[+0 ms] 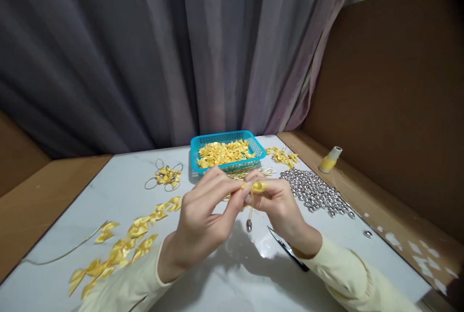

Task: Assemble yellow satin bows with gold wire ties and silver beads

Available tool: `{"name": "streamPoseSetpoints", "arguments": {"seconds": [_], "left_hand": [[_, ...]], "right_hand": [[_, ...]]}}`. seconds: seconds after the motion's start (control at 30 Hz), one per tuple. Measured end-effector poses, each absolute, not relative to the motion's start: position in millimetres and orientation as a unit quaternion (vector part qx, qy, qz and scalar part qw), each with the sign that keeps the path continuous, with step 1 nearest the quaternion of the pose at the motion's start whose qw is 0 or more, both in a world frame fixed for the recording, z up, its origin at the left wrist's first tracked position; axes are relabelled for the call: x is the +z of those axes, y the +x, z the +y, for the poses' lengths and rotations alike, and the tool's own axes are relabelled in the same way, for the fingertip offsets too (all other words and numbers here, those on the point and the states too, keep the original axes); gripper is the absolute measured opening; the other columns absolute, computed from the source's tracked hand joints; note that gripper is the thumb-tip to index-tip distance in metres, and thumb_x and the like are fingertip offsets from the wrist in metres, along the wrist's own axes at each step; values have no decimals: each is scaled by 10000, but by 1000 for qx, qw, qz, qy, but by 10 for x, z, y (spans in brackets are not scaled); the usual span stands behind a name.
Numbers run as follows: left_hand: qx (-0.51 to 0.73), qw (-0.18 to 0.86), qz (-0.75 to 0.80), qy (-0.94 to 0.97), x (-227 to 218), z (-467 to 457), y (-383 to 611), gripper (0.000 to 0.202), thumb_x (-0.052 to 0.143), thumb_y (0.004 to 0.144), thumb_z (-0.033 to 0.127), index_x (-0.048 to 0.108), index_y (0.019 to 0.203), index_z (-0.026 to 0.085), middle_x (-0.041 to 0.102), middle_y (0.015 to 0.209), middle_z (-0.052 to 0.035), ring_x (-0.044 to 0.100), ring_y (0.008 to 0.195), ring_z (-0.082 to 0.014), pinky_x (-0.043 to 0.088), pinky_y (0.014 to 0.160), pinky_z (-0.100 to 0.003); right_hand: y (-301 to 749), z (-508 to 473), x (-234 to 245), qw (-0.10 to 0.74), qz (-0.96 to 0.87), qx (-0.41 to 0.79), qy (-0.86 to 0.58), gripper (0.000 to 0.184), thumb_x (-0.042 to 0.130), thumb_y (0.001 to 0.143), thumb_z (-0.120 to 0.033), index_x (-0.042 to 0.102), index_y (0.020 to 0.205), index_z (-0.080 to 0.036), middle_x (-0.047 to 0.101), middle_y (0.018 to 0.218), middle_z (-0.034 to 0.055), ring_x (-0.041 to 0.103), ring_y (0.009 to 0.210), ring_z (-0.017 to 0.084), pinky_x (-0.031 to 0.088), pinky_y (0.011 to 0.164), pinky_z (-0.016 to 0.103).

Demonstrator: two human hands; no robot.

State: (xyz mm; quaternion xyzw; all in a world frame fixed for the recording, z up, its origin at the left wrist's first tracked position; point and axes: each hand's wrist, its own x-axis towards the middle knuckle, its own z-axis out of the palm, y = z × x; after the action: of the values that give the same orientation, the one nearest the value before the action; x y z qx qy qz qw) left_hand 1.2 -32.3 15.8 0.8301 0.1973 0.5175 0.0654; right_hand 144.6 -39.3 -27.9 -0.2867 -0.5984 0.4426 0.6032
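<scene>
The left hand (208, 213) and right hand (281, 208) are meeting above the middle of the surface (126, 176), holding a yellow bow (259, 186) between them. The right fingers are clamping on the bow, and the left fingers seem to be pinching its other end, though overlapping fingertips are partly hiding the grip. A silver bead (249, 225) is dangling below on a thin cord (251, 212). Loose bows (121, 250) are lying to the left, a blue basket (193, 157) is sitting behind the hands, and silver beads (315, 191) are spreading on the right
</scene>
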Motion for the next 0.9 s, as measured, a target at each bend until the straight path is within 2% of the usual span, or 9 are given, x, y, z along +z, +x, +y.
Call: {"name": "streamPoseSetpoints", "arguments": {"seconds": [0.13, 0.53, 0.77, 0.9], "left_hand": [[551, 78, 203, 806, 207, -353, 3, 167, 584, 753, 17, 609, 793, 178, 562, 609, 2, 435, 556, -120, 398, 543, -300], [558, 81, 210, 799, 276, -403, -85, 181, 598, 742, 1, 610, 774, 179, 596, 636, -6, 441, 562, -121, 397, 554, -315], [553, 76, 211, 802, 278, -403, -107, 185, 598, 741, 7, 621, 796, 182, 608, 647, -11, 459, 563, -126, 412, 562, -324], [552, 74, 213, 803, 276, -394, -103, 172, 587, 757, 31, 621, 790, 197, 629, 653, -11, 457, 557, -130, 414, 549, -320]], "right_hand": [[1370, -362, -385, 572, -602, 465, -306, 198, 651, 726, -286, 641, 540, -219, 579, 619, 2, 509, 703, 164, 407, 715, 331], [1321, -108, -708, 493, -603, 543, -313, 143, 659, 686, -310, 663, 576, -217, 632, 657, -8, 543, 702, 160, 411, 753, 319], [1276, -41, -868, 478, -621, 524, -334, 165, 646, 673, -307, 652, 546, -202, 626, 615, -9, 551, 667, 163, 425, 728, 296], [1267, -2, -963, 477, -636, 497, -347, 127, 634, 669, -250, 660, 556, -197, 627, 623, -7, 553, 675, 161, 416, 737, 286]]}}
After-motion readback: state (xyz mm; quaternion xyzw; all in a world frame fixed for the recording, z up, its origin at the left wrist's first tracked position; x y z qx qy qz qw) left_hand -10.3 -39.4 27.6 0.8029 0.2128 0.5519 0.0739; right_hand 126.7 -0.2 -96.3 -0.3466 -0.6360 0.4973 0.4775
